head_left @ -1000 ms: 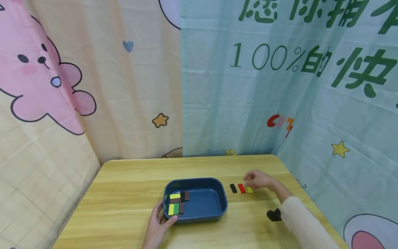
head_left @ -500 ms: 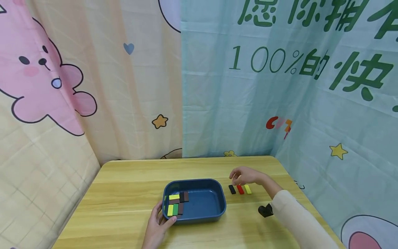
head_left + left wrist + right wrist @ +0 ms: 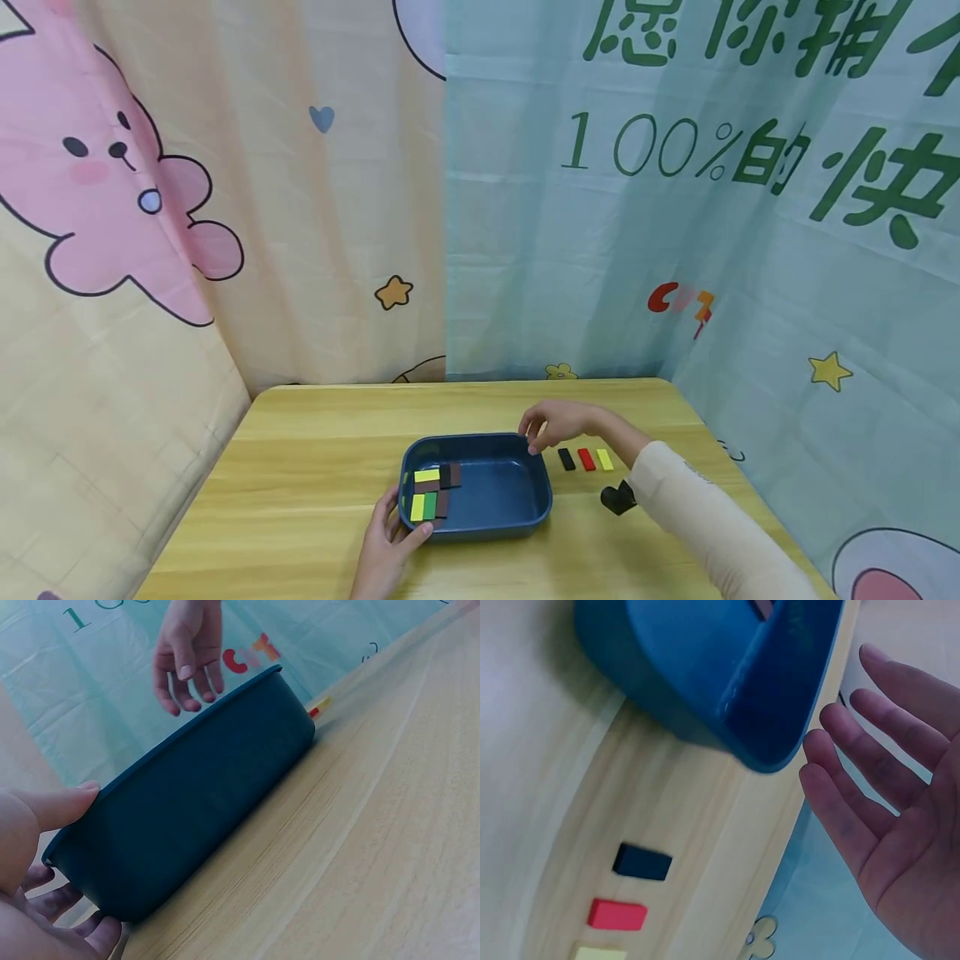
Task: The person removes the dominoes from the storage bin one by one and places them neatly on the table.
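Observation:
A blue tray [image 3: 495, 532] stands on the table, with yellow, green, brown and black blocks [image 3: 429, 505] along its left side. My left hand [image 3: 386, 546] grips the tray's near left corner, thumb on the rim [image 3: 96, 796] and fingers around the outer wall. Above the tray's far right corner hovers my right hand [image 3: 558, 423]; in the right wrist view the right hand [image 3: 900, 765] has its fingers spread and holds nothing. Right of the tray lie a black block [image 3: 566, 459], a red block [image 3: 587, 459] and a yellow block [image 3: 605, 459] in a row.
The wooden table [image 3: 300, 467] reaches back to printed curtains [image 3: 525, 250]. A black heart-shaped object [image 3: 618, 498] shows beside my right sleeve [image 3: 697, 508].
My right hand has moved left from above the loose blocks to the tray's far right corner. The three loose blocks lie where they were, and my left hand keeps its grip.

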A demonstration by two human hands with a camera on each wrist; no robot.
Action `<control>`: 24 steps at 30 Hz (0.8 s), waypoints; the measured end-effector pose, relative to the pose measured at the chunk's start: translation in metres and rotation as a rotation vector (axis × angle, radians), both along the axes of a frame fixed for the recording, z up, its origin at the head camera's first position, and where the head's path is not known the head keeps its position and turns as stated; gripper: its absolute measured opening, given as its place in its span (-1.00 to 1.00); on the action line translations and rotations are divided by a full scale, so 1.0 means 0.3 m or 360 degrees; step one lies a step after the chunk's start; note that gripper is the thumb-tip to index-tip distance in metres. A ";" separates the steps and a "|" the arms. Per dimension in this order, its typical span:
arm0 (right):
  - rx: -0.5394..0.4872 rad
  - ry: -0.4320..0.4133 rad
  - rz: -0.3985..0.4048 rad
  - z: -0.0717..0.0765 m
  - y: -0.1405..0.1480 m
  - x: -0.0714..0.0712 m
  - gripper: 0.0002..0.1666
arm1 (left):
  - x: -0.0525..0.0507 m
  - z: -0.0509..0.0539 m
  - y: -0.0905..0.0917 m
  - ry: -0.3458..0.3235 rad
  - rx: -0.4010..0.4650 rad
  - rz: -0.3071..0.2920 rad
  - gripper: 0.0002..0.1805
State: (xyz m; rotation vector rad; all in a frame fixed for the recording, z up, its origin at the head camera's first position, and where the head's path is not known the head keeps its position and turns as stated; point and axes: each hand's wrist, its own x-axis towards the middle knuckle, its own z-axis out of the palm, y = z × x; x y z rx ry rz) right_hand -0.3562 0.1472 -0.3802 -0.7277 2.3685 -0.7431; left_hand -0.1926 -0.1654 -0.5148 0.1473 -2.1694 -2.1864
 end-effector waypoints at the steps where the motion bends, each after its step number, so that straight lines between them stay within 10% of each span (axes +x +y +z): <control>1: 0.0021 -0.0004 0.0020 0.008 -0.016 -0.001 -0.66 | -0.001 -0.001 0.005 0.0004 0.0008 -0.0008 0.01; 11: 0.0207 -0.0048 0.0319 0.042 -0.208 -0.001 -0.66 | -0.006 0.000 0.004 -0.0038 0.0040 -0.0020 0.02; 24: 0.0316 0.0019 0.0598 -0.056 -0.360 -0.021 -0.62 | 0.007 -0.010 0.010 -0.0038 0.0057 -0.0029 0.00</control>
